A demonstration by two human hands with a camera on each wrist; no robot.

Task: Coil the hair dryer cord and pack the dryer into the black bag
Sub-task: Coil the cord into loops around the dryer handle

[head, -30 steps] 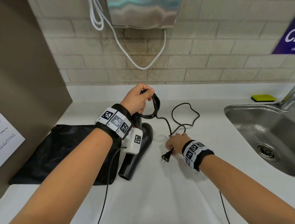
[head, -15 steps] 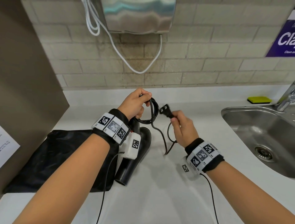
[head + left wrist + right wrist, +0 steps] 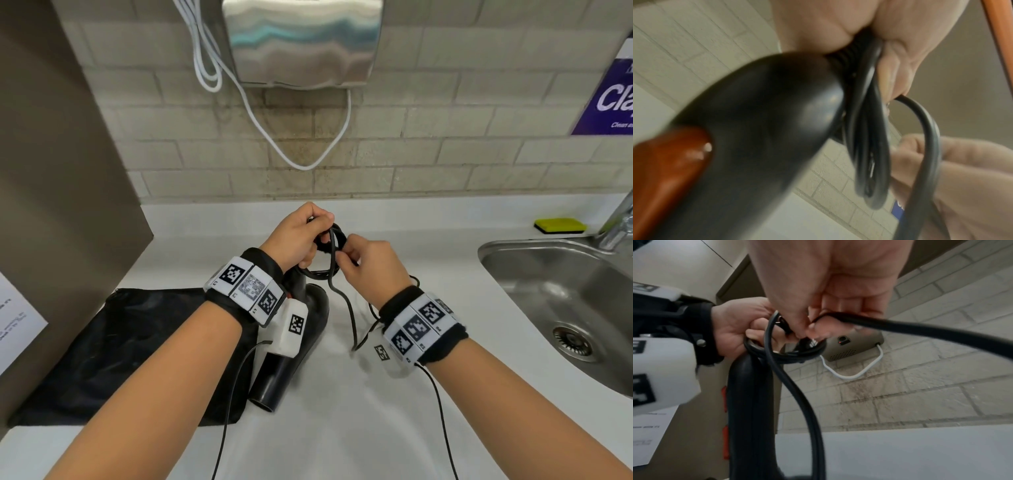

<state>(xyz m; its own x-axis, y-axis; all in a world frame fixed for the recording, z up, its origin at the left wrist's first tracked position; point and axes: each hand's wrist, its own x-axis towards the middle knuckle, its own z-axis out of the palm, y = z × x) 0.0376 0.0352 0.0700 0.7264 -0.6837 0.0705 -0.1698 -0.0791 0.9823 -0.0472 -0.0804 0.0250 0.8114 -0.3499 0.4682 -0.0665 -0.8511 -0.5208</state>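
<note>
The black hair dryer (image 3: 310, 325) stands nozzle-down on the white counter, partly over the flat black bag (image 3: 137, 349). My left hand (image 3: 318, 226) grips the coiled cord (image 3: 330, 255) against the top of the dryer's handle (image 3: 756, 129). My right hand (image 3: 342, 260) is close beside it and pinches the cord's free end (image 3: 838, 318) at the coil (image 3: 785, 353). A slack loop of cord (image 3: 349, 315) hangs from the hands to the counter. The plug is mostly hidden under my right fingers.
A steel sink (image 3: 513, 274) with a faucet (image 3: 616, 226) lies to the right, a yellow-green sponge (image 3: 561, 225) behind it. A metal hand dryer (image 3: 301, 41) with a white cable (image 3: 291, 154) hangs on the brick wall. A brown partition (image 3: 51, 171) bounds the left.
My right hand picked the plug end up off the counter and carried it up and left to the coil in my left hand. The loose cord on the counter has shortened.
</note>
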